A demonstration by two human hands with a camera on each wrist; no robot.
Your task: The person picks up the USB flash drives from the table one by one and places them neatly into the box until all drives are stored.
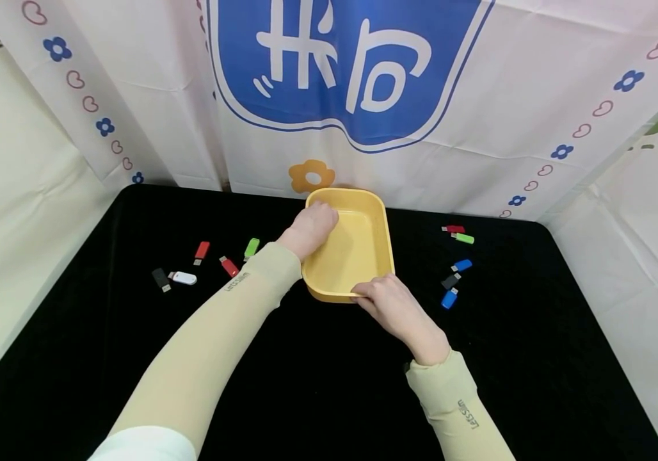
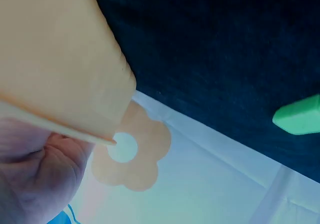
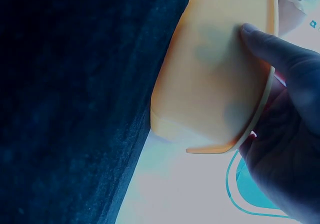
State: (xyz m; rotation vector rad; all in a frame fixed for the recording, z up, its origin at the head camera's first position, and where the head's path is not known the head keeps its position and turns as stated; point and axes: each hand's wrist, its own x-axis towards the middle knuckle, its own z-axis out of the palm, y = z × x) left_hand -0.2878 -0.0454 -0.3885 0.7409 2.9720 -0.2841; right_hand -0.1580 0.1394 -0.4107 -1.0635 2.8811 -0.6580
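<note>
Memory sticks lie out to the left of the left hand (image 1: 310, 229): a black stick (image 1: 160, 279) farthest off, a white stick (image 1: 184, 278) beside it, an upper red stick (image 1: 202, 251), a lower red stick (image 1: 228, 266) and, nearest the wrist, a green stick (image 1: 252, 248). The green shape cut off by the frame in the left wrist view is probably that same green stick.

The left arm, in a pale yellow sleeve (image 1: 202, 349), slants up and inward, its upper part cut off below. This hand is bent at the knuckles, back upward, and grips the left rim of the yellow bin (image 1: 351, 250) toward its far end. Its fingertips cannot be seen from above, and the left wrist view shows only part of the palm side, the rest hidden by the rim.

The bin sits between the two hands, touching both, its inner floor showing bare; the left hand covers a stretch of its rim.

The right hand (image 1: 392, 306) reaches in from the lower right and pinches the rim at the bin's near right corner. In the right wrist view the thumb lies flat against the outer wall, while the other fingers go behind the rim and are mostly hidden. The forearm's lower end is cut off.

Beyond the right hand, farther right, lie five more sticks (image 1: 463, 264), the dark one hard to make out against the black cloth (image 1: 317, 397).
</note>
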